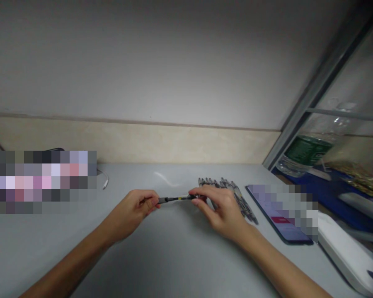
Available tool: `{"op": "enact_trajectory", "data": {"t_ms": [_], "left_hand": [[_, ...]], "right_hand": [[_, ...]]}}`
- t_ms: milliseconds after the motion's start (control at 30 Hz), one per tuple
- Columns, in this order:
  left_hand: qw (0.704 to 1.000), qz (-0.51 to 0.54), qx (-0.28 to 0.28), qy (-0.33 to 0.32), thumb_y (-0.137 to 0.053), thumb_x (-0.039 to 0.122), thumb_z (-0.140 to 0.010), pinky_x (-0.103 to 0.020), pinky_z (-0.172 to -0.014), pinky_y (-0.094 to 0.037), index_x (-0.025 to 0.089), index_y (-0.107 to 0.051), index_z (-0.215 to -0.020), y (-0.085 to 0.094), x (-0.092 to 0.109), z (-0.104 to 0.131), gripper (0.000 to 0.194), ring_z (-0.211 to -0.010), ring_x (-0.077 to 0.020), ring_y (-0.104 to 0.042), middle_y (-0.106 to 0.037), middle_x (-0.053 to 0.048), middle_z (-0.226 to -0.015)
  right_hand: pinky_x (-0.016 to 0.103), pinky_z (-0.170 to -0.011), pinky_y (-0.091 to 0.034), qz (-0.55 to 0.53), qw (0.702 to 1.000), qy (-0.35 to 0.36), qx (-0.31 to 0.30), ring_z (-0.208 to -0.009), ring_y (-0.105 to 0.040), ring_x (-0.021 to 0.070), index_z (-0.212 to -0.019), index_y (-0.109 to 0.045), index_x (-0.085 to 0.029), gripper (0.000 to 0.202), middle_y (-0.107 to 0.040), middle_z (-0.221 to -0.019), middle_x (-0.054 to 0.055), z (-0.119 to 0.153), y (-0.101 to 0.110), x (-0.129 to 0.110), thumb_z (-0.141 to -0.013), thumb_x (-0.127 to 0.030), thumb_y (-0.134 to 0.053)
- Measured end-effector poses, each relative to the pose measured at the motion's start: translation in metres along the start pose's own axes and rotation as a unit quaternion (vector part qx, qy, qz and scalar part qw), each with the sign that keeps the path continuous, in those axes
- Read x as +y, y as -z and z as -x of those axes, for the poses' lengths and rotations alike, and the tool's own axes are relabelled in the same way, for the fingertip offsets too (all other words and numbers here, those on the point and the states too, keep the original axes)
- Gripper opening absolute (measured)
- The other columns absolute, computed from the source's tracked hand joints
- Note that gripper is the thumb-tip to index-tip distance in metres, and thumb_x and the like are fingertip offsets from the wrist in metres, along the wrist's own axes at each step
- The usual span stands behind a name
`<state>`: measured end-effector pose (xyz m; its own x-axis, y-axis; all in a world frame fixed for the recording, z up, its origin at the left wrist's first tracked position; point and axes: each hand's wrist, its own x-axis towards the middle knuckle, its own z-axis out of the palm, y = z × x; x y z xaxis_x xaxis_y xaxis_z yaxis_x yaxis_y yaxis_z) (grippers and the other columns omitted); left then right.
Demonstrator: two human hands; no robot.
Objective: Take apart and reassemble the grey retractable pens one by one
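A slim dark pen [174, 199] with a small yellow band is held level above the grey table, spanning the gap between my two hands. My left hand [138, 211] is closed around its grey end, thumb and fingers pinched together. At the other end, the thumb and fingertips of my right hand [224, 209] pinch the pen, covering its tip. I cannot tell whether its parts are joined or apart. Several similar dark, clear-bodied pens [246, 207] lie side by side on the table behind my right hand, which partly hides them.
A smartphone [275, 219] lies right of the pens, beside a white rounded case [345, 248]. Beyond the metal frame [298, 111] stands a green-labelled bottle [307, 150]. At left, a white cable end [105, 182] lies near a blurred-out patch. A wall [161, 142] closes the back.
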<state>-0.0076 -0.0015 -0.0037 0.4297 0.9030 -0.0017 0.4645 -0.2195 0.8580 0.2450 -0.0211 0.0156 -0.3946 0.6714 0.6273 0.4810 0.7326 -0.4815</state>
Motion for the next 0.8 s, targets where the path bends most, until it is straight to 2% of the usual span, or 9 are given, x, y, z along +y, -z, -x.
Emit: {"op": "enact_trajectory", "data": {"t_ms": [133, 233, 367, 433, 467, 567, 633, 700, 800], "left_hand": [[0.997, -0.04, 0.062, 0.001, -0.041, 0.044, -0.088, -0.022, -0.048, -0.022, 0.016, -0.056, -0.069, -0.01, 0.002, 0.0, 0.037, -0.054, -0.0094, -0.033, -0.038, 0.004, -0.058], [0.997, -0.034, 0.071, 0.003, -0.041, 0.042, -0.088, -0.022, -0.048, -0.022, 0.017, -0.054, -0.066, -0.019, 0.002, 0.001, 0.036, -0.052, -0.0095, -0.032, -0.036, 0.004, -0.056], [0.996, -0.045, 0.078, -0.022, -0.036, 0.04, -0.09, -0.022, -0.048, -0.026, 0.017, -0.055, -0.068, -0.031, 0.009, 0.002, 0.037, -0.05, -0.0102, -0.035, -0.038, 0.004, -0.053], [0.985, -0.094, 0.118, -0.078, -0.038, 0.036, -0.091, -0.023, -0.054, -0.033, 0.018, -0.057, -0.072, -0.036, 0.015, 0.004, 0.032, -0.057, -0.0117, -0.043, -0.048, 0.002, -0.06], [0.978, -0.116, 0.129, -0.113, -0.038, 0.034, -0.091, -0.024, -0.06, -0.036, 0.018, -0.057, -0.074, -0.038, 0.018, 0.005, 0.03, -0.062, -0.0128, -0.047, -0.053, 0.0, -0.065], [0.963, -0.154, 0.11, -0.192, -0.04, 0.03, -0.091, -0.027, -0.072, -0.04, 0.019, -0.058, -0.083, -0.042, 0.024, 0.007, 0.022, -0.075, -0.0153, -0.052, -0.058, -0.002, -0.076], [0.957, -0.174, 0.097, -0.212, -0.042, 0.03, -0.09, -0.028, -0.075, -0.041, 0.019, -0.057, -0.089, -0.043, 0.022, 0.008, 0.019, -0.078, -0.0161, -0.053, -0.058, -0.003, -0.079], [0.953, -0.192, 0.104, -0.211, -0.041, 0.03, -0.091, -0.029, -0.075, -0.041, 0.019, -0.057, -0.09, -0.039, 0.017, 0.007, 0.019, -0.079, -0.0164, -0.053, -0.058, -0.003, -0.08], [0.95, -0.205, 0.135, -0.19, -0.038, 0.03, -0.092, -0.029, -0.075, -0.041, 0.019, -0.055, -0.082, -0.031, 0.008, 0.002, 0.022, -0.076, -0.0158, -0.053, -0.058, -0.002, -0.077]], "right_hand": [[0.024, -0.061, -0.045, -0.002, 0.999, -0.044, -0.004, -0.063, -0.06, 0.0124, -0.096, -0.066, -0.016, 0.016, -0.068, -0.076, 0.003, 0.0, 0.003, -0.003, -0.085, -0.021, -0.056], [0.024, -0.055, -0.04, -0.016, 0.995, -0.101, -0.012, -0.053, -0.053, 0.0108, -0.09, -0.066, -0.017, 0.014, -0.062, -0.062, -0.001, -0.001, 0.007, -0.006, -0.085, -0.026, -0.057], [0.022, -0.048, -0.034, -0.171, 0.964, -0.203, 0.004, -0.049, -0.045, 0.0097, -0.087, -0.065, -0.018, 0.016, -0.053, -0.055, -0.003, -0.001, 0.004, -0.003, -0.084, -0.032, -0.059], [0.021, -0.05, -0.035, -0.315, 0.915, -0.244, 0.059, -0.053, -0.046, 0.0094, -0.09, -0.063, -0.019, 0.016, -0.053, -0.061, -0.003, -0.003, -0.003, -0.002, -0.082, -0.032, -0.062], [0.02, -0.052, -0.037, -0.39, 0.879, -0.259, 0.091, -0.058, -0.048, 0.0094, -0.09, -0.063, -0.019, 0.015, -0.054, -0.066, -0.003, -0.004, -0.007, -0.002, -0.081, -0.031, -0.063], [0.022, -0.064, -0.044, -0.568, 0.751, -0.308, 0.138, -0.078, -0.055, 0.0123, -0.085, -0.06, -0.019, 0.011, -0.057, -0.086, 0.001, -0.012, -0.016, -0.007, -0.082, -0.03, -0.062], [0.026, -0.068, -0.046, -0.639, 0.679, -0.333, 0.142, -0.081, -0.057, 0.0144, -0.088, -0.058, -0.021, 0.01, -0.058, -0.086, 0.001, -0.02, -0.016, -0.012, -0.083, -0.029, -0.06], [0.026, -0.063, -0.046, -0.682, 0.636, -0.329, 0.144, -0.066, -0.056, 0.0133, -0.089, -0.056, -0.022, 0.008, -0.055, -0.07, -0.002, -0.03, -0.011, -0.016, -0.083, -0.028, -0.056], [0.021, -0.043, -0.035, -0.716, 0.61, -0.306, 0.144, -0.041, -0.037, 0.0097, -0.075, -0.053, -0.021, 0.02, -0.036, -0.049, -0.007, -0.043, 0.0, -0.02, -0.086, -0.037, -0.049]]}}
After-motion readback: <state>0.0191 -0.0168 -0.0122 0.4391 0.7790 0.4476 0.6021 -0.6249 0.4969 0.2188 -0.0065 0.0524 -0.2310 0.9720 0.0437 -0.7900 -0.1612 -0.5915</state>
